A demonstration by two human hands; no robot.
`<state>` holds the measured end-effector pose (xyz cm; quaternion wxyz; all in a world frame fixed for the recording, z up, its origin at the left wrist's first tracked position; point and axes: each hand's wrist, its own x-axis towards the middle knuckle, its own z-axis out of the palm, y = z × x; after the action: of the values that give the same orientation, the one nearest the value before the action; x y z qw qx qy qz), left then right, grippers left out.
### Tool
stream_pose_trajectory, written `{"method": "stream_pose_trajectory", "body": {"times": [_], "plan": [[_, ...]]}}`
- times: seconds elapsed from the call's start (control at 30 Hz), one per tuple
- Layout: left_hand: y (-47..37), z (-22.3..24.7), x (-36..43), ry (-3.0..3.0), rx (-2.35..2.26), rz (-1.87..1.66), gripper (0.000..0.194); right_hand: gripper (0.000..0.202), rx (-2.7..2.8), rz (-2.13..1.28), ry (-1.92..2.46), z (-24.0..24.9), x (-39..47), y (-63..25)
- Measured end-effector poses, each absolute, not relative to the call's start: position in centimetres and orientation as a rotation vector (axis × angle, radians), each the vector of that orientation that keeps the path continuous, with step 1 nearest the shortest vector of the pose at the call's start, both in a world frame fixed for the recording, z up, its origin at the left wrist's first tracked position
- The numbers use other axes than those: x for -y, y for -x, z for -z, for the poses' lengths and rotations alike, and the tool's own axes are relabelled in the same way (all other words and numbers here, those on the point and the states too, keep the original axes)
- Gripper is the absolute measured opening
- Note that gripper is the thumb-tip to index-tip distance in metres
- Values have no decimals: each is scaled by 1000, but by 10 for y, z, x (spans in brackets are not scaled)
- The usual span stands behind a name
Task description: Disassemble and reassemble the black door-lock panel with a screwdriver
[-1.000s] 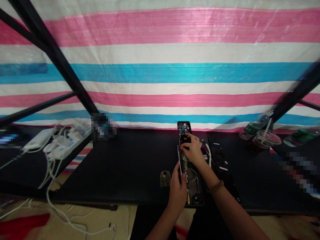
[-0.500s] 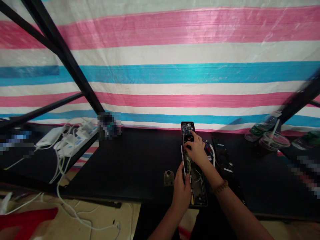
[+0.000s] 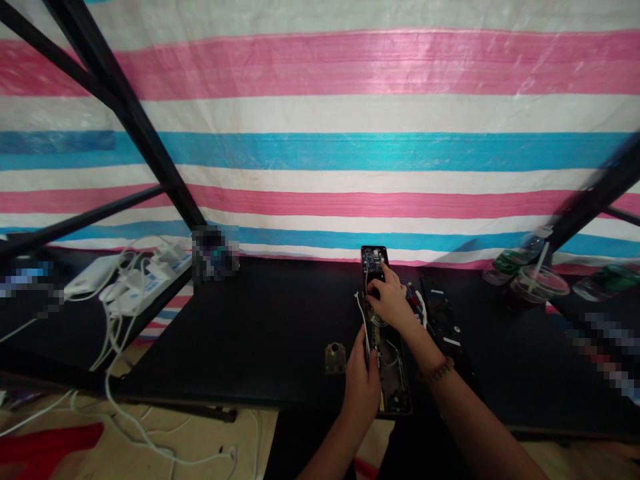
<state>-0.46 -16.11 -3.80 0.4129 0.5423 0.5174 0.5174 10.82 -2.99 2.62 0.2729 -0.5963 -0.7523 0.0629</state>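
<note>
A long black device casing (image 3: 397, 380) lies open at the table's front edge, with a circuit board (image 3: 374, 259) at its far end and wires inside. My left hand (image 3: 362, 377) is wrapped round the casing's left side, thumb over the rim. My right hand (image 3: 390, 297) is over the upper part, index finger stretched to the board and the other fingers bent; whatever may be between them is hidden. A white cable (image 3: 362, 310) sticks out beside the casing's left edge. To the left sits a small translucent part (image 3: 335, 358).
Right of the casing lie a black panel (image 3: 443, 310) and bundled wires (image 3: 416, 300). Farther right are a plastic cup (image 3: 540, 285) and a green-labelled bottle (image 3: 505, 263). White power strips (image 3: 145, 287) with cables are at the left. Black frame bars (image 3: 145, 133) rise beside the table (image 3: 260, 333).
The white cable's upper end now stands out to the left, away from the casing. My hands keep nearly the same places, and the view has shifted slightly.
</note>
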Motion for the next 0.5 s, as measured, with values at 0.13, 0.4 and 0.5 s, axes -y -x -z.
{"method": "stream_pose_trajectory", "body": {"times": [0.13, 0.4, 0.5], "plan": [[5, 39, 161, -1369, -1317, -1278, 53, 12, 2033, -158, 1578, -24, 30, -110], [6, 41, 161, -1413, -1328, -1306, 50, 51, 1993, -96, 1491, -35, 39, -107], [6, 44, 160, -1451, -1323, -1322, 46, 51, 2107, -38, 1407, -39, 39, -103]]}}
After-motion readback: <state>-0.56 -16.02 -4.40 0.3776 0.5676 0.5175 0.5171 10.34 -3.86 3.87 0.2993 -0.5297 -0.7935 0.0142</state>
